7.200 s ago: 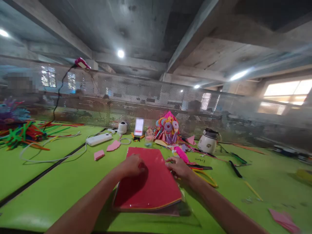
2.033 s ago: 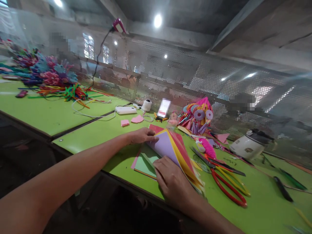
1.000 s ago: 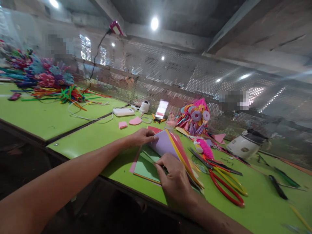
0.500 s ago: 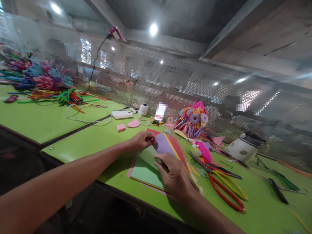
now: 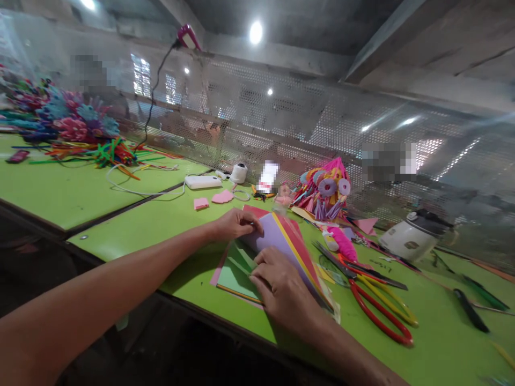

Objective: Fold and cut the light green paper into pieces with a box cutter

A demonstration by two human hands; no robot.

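Observation:
A stack of coloured sheets lies near the table's front edge, with red paper (image 5: 300,241) and a purple sheet (image 5: 273,236) towards the right. My left hand (image 5: 241,222) pinches the purple sheet's upper left edge, which is lifted. Over the stack, my right hand (image 5: 279,284) has its fingers closed on a raised green sheet (image 5: 241,260). Lighter green paper (image 5: 237,281) lies beneath it. Right of the stack are scissors with red handles (image 5: 376,313) and others with yellow handles (image 5: 388,300).
Pink paper pieces (image 5: 201,203), a white power bank (image 5: 203,182) and a lit phone (image 5: 267,177) lie behind the stack. Tasselled crafts (image 5: 325,190) and a white pot (image 5: 412,238) stand at the right rear. Pipe cleaners (image 5: 115,155) lie at the left, before a mesh partition.
My left hand has lifted the purple sheet's edge higher. The green sheet in my right hand has shifted left and bends upward. The view has tilted slightly.

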